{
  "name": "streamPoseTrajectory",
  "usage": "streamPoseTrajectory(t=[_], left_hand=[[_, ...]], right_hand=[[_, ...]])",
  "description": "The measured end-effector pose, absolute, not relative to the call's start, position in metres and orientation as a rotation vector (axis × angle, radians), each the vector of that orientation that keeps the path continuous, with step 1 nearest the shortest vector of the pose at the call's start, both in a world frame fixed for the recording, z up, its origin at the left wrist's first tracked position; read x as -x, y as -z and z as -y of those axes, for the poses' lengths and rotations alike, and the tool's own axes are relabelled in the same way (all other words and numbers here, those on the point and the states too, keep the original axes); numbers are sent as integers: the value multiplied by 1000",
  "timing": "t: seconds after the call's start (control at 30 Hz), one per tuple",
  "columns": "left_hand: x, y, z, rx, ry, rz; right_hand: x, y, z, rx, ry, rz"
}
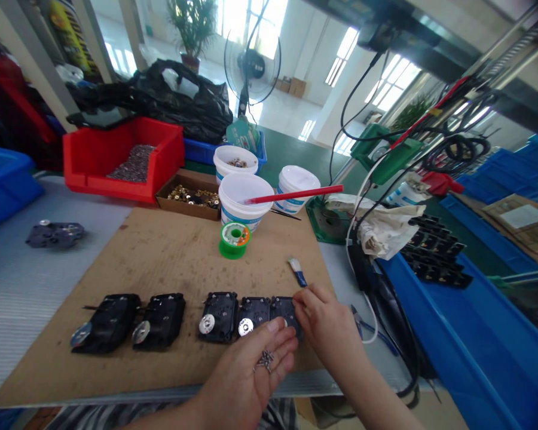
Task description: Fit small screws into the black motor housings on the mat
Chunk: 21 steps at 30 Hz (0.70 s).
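Note:
My left hand (251,370) is palm up with its fingers stretched out, cradling a small heap of silver screws (265,359). My right hand (323,319) has its fingertips pinched together at the top right of the rightmost black plastic mechanism (283,307); whatever is between them is hidden. To its left sit a second black mechanism (256,310) and a third one (222,310), each with a silver disc at its lower left. Farther left lie two more black housings, a narrower one (164,319) and a wider one (112,322), with similar discs.
A brush (298,272) and a green solder spool (234,242) lie on the cardboard (170,257). Behind stand white tubs (244,209), a red stick (296,194), a box of brass parts (190,200) and a red bin (116,158). Pliers (376,331) and a blue tray (475,346) are right.

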<state>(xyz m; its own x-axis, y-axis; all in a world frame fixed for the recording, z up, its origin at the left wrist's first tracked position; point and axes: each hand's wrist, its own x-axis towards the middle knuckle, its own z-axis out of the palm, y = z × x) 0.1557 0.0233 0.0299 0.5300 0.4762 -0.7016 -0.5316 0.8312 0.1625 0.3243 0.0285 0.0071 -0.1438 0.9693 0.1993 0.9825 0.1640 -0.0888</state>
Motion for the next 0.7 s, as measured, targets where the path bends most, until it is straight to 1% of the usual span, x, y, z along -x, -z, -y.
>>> streamPoseTrajectory(t=[0.13,0.27,0.47,0.63,0.7], left_hand=[[-157,-28,-22,90,-596,-815],[-157,-25,-22,72,-599,-812],[-158,-23,-24,75,-601,-822],[-157,-25,-25,71,-582,-844],[-155,-26,-24,51,-587,-833]], right_hand=[[-318,-11,-30,1895,182,2389],[-316,-12,-30,1837,184,2519],[-321,-2,-30,1793,47,2508],[-334,-2,-31,1745,-76,2339],[-344,-7,-27,1684,-173,2269]])
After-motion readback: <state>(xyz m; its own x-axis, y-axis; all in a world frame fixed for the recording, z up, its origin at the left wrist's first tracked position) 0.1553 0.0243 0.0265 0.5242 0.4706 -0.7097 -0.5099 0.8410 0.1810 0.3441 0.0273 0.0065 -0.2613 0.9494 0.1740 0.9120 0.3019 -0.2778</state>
